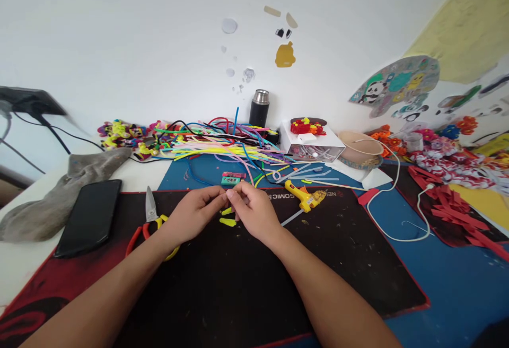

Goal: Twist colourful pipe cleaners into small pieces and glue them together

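My left hand and my right hand meet over the black mat, their fingertips pinched together. Whatever lies between the fingers is too small or hidden to make out. Just below the fingertips are small yellow-green pieces, one partly covered by my right hand. Scissors with red and yellow handles lie beside my left wrist, partly behind the forearm. To the right of my right hand rests a yellow glue gun with a glue stick at its back. Two lighters lie just beyond my fingers.
Pipe cleaners in many colours are heaped along the wall, near a black thermos. A phone and a grey cloth lie at left. On the right are a white box, a white cable and red strips.
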The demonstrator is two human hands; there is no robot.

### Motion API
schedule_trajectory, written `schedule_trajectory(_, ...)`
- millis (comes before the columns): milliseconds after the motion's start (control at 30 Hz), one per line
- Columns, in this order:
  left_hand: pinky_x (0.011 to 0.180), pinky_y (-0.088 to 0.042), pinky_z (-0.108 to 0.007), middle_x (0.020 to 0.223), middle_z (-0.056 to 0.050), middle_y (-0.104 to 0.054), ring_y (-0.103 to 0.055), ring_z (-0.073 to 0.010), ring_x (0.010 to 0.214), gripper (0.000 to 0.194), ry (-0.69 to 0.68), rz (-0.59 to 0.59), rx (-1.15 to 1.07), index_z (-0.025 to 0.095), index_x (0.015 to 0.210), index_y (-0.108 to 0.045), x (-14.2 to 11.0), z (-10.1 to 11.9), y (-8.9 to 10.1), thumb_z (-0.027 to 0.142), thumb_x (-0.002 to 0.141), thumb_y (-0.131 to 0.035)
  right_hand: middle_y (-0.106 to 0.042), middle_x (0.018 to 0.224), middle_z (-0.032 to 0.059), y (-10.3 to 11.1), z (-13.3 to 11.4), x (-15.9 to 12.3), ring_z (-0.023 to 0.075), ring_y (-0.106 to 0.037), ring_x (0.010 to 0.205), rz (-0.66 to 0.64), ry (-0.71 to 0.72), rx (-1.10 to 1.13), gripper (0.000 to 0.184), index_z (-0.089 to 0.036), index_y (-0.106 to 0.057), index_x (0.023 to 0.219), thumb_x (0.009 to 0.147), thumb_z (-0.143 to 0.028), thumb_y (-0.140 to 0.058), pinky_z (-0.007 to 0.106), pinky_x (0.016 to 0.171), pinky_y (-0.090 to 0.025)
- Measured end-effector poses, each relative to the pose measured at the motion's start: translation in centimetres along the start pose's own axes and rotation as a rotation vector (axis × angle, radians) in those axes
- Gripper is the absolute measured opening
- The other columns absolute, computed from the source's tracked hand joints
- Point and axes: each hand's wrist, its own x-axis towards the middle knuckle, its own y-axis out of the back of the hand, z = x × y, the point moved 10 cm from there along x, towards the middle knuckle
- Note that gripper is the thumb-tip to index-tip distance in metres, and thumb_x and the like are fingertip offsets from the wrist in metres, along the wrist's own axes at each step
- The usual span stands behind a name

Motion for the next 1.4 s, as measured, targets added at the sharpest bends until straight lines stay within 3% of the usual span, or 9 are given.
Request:
schedule_trajectory(167, 0.059, -0.040, -0.024, 0.068, 0.000, -0.062, -0.056, -0.0181, 0.067, 0.041, -0.007, -0.021, -0.016, 0.020, 0.081, -0.067, 0.0, 0.4, -0.5, 0.053, 0.100, -0.052, -0.055, 0.055, -0.0039, 0.8, -0.9, -0.1, 0.0149, -0.055, 0.052, 0.061, 0.026, -0.132, 0.034, -0.023, -0.059, 0.077, 0.104, -0.044, -0.055, 0.027, 0.057, -0.038)
schedule_trajectory(267, 0.076, -0.050, -0.028, 0.089, -0.004, -0.075, -0.068, -0.0234, 0.085, 0.035, -0.053, 0.004, 0.046, 0.021, 0.094, -0.072, 0.0, 0.6, -0.4, 0.049, 0.101, -0.053, -0.051, 0.052, -0.0043, 1.5, -0.8, 0.0, 0.0146, -0.051, 0.050, 0.113, -0.002, -0.154, 0.037, -0.024, -0.053, 0.071, 0.102, -0.043, -0.055, 0.027, 0.054, -0.034)
schedule_trajectory(400, 0.095, -0.050, -0.034, 0.117, -0.009, -0.079, -0.072, -0.0291, 0.108, 0.031, -0.165, 0.044, 0.287, 0.024, 0.112, -0.074, -0.3, 1.0, -0.2, 0.043, 0.102, -0.052, -0.047, 0.050, -0.0050, 1.9, -0.1, 0.0, 0.0137, -0.046, 0.048, 0.153, -0.035, -0.131, 0.042, -0.024, -0.047, 0.066, 0.102, -0.044, -0.055, 0.026, 0.052, -0.031)
schedule_trajectory(500, 0.087, -0.050, -0.033, 0.108, -0.011, -0.080, -0.073, -0.0291, 0.097, 0.031, -0.199, 0.033, 0.440, 0.024, 0.105, -0.075, -0.3, 1.0, -0.4, 0.041, 0.102, -0.051, -0.047, 0.049, -0.0053, 1.7, 0.2, 0.0, 0.0130, -0.045, 0.046, 0.147, -0.049, -0.092, 0.044, -0.023, -0.047, 0.066, 0.102, -0.046, -0.056, 0.026, 0.051, -0.032)
schedule_trajectory(600, 0.077, -0.047, -0.030, 0.094, -0.009, -0.078, -0.071, -0.0258, 0.084, 0.031, -0.196, 0.030, 0.426, 0.023, 0.094, -0.074, -0.3, 1.2, -0.2, 0.040, 0.102, -0.050, -0.048, 0.049, -0.0054, 1.2, 0.2, 0.0, 0.0123, -0.046, 0.045, 0.117, -0.056, -0.010, 0.043, -0.023, -0.049, 0.067, 0.101, -0.047, -0.058, 0.026, 0.050, -0.034)
schedule_trajectory(733, 0.067, -0.042, -0.025, 0.075, -0.002, -0.068, -0.061, -0.0188, 0.070, 0.036, -0.143, -0.005, 0.154, 0.021, 0.083, -0.070, -0.4, 1.4, -0.3, 0.045, 0.103, -0.053, -0.053, 0.052, -0.0054, 0.4, -0.2, 0.0, 0.0116, -0.050, 0.044, 0.043, -0.052, 0.250, 0.043, -0.023, -0.053, 0.074, 0.099, -0.056, -0.061, 0.025, 0.048, -0.038)
schedule_trajectory(867, 0.049, -0.029, -0.024, 0.055, 0.005, -0.045, -0.038, -0.0131, 0.050, 0.043, 0.065, 0.003, -0.165, 0.019, 0.084, -0.067, -0.3, -1.0, -0.2, 0.059, 0.099, -0.057, -0.060, 0.061, -0.0050, -0.4, -0.1, 0.1, 0.0101, -0.055, 0.045, -0.028, -0.084, 0.446, 0.042, -0.022, -0.056, 0.082, 0.095, -0.061, -0.066, 0.022, 0.044, -0.039)
schedule_trajectory(1033, 0.046, -0.027, -0.022, 0.055, 0.006, -0.045, -0.034, -0.0111, 0.048, 0.046, 0.104, -0.023, -0.350, 0.019, 0.083, -0.065, -0.1, -1.9, -0.8, 0.063, 0.095, -0.063, -0.066, 0.073, -0.0031, -0.7, 0.0, 0.3, 0.0087, -0.056, 0.048, -0.031, -0.093, 0.490, 0.037, -0.021, -0.061, 0.091, 0.090, -0.056, -0.072, 0.021, 0.042, -0.041)
schedule_trajectory(1400, 0.044, -0.023, -0.022, 0.057, 0.004, -0.049, -0.032, -0.0107, 0.048, 0.050, 0.127, -0.051, -0.273, 0.018, 0.083, -0.067, -0.2, -1.0, -1.1, 0.067, 0.091, -0.063, -0.063, 0.066, -0.0042, -0.9, 0.8, 0.5, 0.0089, -0.052, 0.046, 0.005, -0.127, 0.505, 0.036, -0.021, -0.064, 0.090, 0.086, -0.055, -0.075, 0.022, 0.043, -0.042)
